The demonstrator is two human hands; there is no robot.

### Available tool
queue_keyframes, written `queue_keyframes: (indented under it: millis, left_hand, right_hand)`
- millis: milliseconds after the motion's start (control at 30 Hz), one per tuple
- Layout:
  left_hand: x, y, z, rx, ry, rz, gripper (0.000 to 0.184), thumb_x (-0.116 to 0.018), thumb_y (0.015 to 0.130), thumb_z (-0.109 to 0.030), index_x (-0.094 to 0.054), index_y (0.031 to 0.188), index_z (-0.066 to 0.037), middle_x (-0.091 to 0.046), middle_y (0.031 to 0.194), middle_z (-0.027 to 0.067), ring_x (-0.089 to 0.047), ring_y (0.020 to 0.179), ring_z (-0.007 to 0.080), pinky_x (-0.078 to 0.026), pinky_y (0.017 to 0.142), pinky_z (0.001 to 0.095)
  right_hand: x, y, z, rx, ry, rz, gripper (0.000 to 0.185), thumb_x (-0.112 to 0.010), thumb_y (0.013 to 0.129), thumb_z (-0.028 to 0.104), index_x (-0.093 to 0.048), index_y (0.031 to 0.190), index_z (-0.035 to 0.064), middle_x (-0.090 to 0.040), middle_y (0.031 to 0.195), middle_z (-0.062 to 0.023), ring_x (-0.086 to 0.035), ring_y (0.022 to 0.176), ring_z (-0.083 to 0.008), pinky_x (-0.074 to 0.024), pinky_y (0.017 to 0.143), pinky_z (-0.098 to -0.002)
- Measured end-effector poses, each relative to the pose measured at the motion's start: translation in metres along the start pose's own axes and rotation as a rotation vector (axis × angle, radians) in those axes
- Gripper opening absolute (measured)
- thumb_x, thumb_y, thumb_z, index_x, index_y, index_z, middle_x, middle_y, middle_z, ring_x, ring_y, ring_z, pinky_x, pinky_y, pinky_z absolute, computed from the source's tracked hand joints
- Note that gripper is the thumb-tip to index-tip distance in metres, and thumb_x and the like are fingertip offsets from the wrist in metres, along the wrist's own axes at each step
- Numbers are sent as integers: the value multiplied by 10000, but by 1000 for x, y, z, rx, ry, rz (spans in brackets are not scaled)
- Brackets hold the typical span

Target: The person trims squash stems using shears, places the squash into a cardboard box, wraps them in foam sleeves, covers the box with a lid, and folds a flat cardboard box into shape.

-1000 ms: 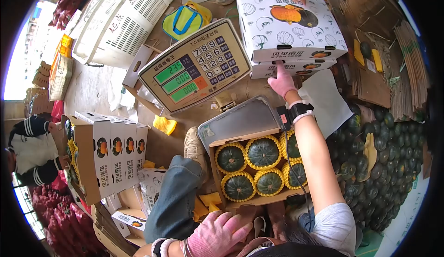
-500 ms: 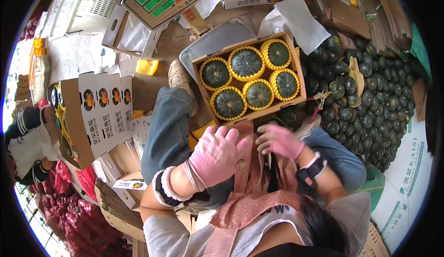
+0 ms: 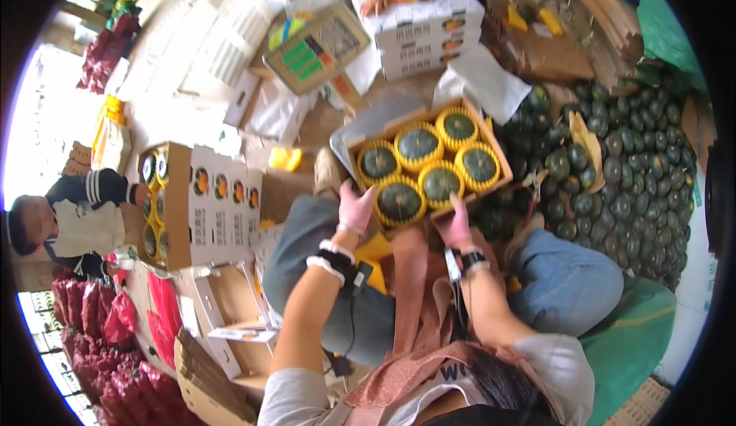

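An open cardboard box (image 3: 500,148) holds several dark green squashes, such as this one (image 3: 418,141), each wrapped in a yellow foam net (image 3: 423,210). It tilts a little and rests partly over a grey scale platform (image 3: 366,122). My left hand (image 3: 356,210), in a pink glove, is closed on the box's near left corner. Also pink-gloved, my right hand (image 3: 456,225) grips the near wall, its thumb up by the rim. The fingers under the box are hidden. Below the hands hangs a pinkish apron (image 3: 412,273).
A scale display (image 3: 318,49) stands beyond the box. Loose squashes (image 3: 613,188) are heaped at right, with pruning shears (image 3: 534,187) beside them. Another person's hands (image 3: 374,3) touch stacked white cartons (image 3: 429,35). At left, a person (image 3: 88,211) sits beside an upright carton (image 3: 222,207).
My hands have gone from the apron forward onto the box's near side. The view has shifted, bringing in another person's hands at the stacked cartons.
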State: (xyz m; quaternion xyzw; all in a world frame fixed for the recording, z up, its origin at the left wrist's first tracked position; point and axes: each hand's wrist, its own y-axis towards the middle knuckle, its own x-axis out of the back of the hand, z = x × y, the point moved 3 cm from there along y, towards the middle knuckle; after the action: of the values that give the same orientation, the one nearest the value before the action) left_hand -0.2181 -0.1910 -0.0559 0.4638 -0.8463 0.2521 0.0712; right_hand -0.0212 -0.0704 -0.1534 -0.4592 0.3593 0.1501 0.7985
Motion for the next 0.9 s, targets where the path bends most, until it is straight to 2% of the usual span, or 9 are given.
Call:
queue_keyframes:
  millis: [67, 133, 233, 400, 567, 667, 733, 833, 900]
  left_hand:
    - [-10, 14, 46, 222, -359, -25, 524, -679, 776, -254, -461, 1162, 25, -594, 1046, 148, -591, 947, 264, -507, 782, 380]
    - [-24, 4, 70, 498, -747, 460, 511, -641, 806, -235, -407, 1224, -58, -573, 1087, 127, -584, 964, 279, -515, 763, 458]
    - [-40, -28, 66, 660, -876, 630, 579, -567, 795, -102, -287, 1286, -230, -482, 1215, 85, -540, 1053, 305, -491, 765, 556]
    - [-50, -46, 15, 562, -810, 611, 785, -497, 722, 10, -168, 1361, -307, -439, 1245, 66, -509, 1087, 324, -489, 758, 547]
    - [-76, -20, -29, 352, -1050, 630, 820, -497, 752, 37, -137, 1406, -301, -389, 1310, 60, -436, 1167, 270, -433, 905, 474]
    - [-60, -23, -117, 273, -837, 597, 774, -525, 839, -82, -70, 1435, -275, -334, 1369, 83, -383, 1219, 297, -397, 943, 444]
    - [-41, -26, -145, -32, -561, 709, 786, -537, 853, -100, -30, 1447, -189, -312, 1392, 113, -357, 1240, 292, -378, 958, 387]
    - [-26, -50, -142, -284, -191, 984, 576, -603, 848, -146, -335, 1349, -53, -481, 1238, 98, -455, 1123, 172, -381, 946, 325]
    - [-28, -66, -176, -451, 192, 1102, 490, -591, 855, -218, -422, 1272, -25, -534, 1128, 125, -520, 1043, 236, -407, 918, 317]
  right_hand:
    - [-8, -15, 3, 40, -26, -59, 457, -670, 726, 352, -548, 1101, 122, -581, 1022, -35, -558, 877, -195, -476, 701, -375]
    - [-3, -37, 10, -70, -85, -168, 503, -659, 715, 408, -526, 1134, 164, -554, 1093, -15, -513, 997, -195, -437, 801, -413]
    - [2, -57, 20, -81, -60, -155, 515, -655, 712, 402, -513, 1158, 188, -537, 1136, -8, -486, 1053, -199, -419, 845, -416]
    - [-3, -63, 51, 72, -8, -101, 448, -588, 769, 307, -518, 1164, 108, -568, 1138, -54, -543, 1026, -245, -437, 897, -442]
    - [-37, -34, 102, 288, -29, 35, 446, -582, 766, 299, -512, 1153, 88, -567, 1120, -37, -540, 1015, -210, -434, 883, -367]
    - [-67, 9, 138, 286, 33, 132, 456, -549, 783, 324, -511, 1170, 87, -557, 1149, -45, -529, 1051, -204, -425, 907, -377]
    - [-114, 30, 162, 324, 51, 286, 476, -536, 790, 352, -502, 1185, 89, -550, 1171, -51, -526, 1056, -218, -422, 909, -387]
    - [-170, 62, 195, 403, -21, 345, 507, -558, 778, 361, -486, 1203, 92, -538, 1187, -53, -510, 1069, -231, -403, 926, -400]
    - [-185, 90, 213, 440, -69, 339, 520, -584, 760, 362, -492, 1194, 91, -542, 1172, -48, -507, 1066, -227, -396, 932, -397]
